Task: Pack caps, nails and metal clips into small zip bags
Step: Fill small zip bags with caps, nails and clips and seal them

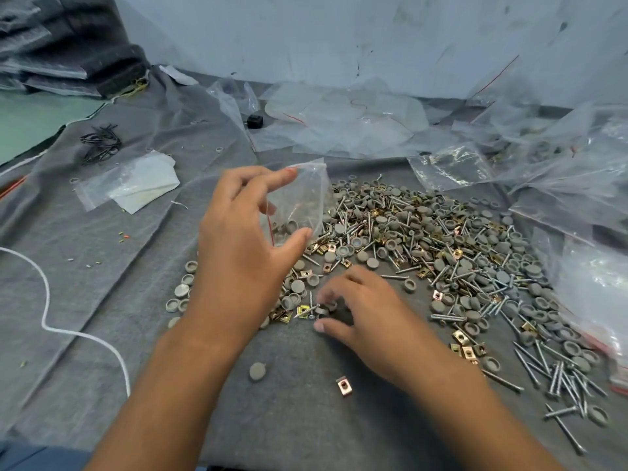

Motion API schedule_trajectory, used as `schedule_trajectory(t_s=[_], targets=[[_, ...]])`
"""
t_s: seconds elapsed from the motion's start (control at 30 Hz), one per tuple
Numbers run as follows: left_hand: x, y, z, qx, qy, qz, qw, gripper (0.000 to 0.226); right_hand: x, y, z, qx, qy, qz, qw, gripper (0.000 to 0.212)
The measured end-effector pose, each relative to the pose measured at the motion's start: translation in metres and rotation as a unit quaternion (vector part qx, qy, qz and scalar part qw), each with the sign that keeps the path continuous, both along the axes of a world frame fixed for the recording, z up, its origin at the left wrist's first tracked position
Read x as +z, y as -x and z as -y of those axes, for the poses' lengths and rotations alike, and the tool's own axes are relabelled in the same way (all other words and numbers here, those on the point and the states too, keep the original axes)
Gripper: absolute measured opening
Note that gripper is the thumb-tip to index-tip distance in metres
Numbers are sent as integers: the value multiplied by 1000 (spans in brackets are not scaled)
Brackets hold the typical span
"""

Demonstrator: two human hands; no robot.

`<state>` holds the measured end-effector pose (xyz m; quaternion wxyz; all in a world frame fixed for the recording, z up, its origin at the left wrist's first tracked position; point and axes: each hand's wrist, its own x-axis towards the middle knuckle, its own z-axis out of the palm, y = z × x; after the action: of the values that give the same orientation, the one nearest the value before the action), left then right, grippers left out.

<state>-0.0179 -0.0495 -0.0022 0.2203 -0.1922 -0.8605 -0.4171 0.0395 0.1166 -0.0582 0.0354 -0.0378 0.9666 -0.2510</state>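
Note:
My left hand point(238, 243) holds a small clear zip bag point(299, 202) up by its mouth, between fingers and thumb; a few grey caps and a nail lie inside it. Below it, my right hand point(353, 311) reaches down on the grey cloth, its fingertips closing on a cap and a nail point(323, 309) at the near edge of the heap. A big mixed heap of grey caps, silver nails and brass-coloured metal clips point(424, 239) spreads across the cloth to the right. One loose cap point(257, 371) and one clip point(344, 385) lie near my forearms.
Empty zip bags point(339, 120) are piled at the back, and filled bags point(577, 171) are stacked at the right. A flat bag with white paper point(136, 185) lies at the left. A white cord point(68, 321) snakes over the grey cloth. Dark folded fabric point(68, 45) sits back left.

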Motion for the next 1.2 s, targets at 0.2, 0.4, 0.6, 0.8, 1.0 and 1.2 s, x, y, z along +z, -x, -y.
schedule_trajectory(t_s=[0.2,0.4,0.6,0.8,1.0,1.2], targets=[[-2,1,2,-10,10,-4,1000,63,2,1,-4,-33,48,32,998,10],[-1,-1,1,-22,20,1,1000,65,7,4,-14,-52,101,86,990,30],[-1,-3,0,-31,33,3,999,65,6,2,-27,-59,105,77,990,16],[-2,-5,-8,-64,40,-8,997,65,43,1,-21,-35,379,-201,903,20],[0,-12,-24,-135,22,-10,991,58,58,8,-3,-24,183,-404,896,21],[3,-15,-25,-142,-30,56,988,63,60,2,-17,-44,141,-408,901,22]])
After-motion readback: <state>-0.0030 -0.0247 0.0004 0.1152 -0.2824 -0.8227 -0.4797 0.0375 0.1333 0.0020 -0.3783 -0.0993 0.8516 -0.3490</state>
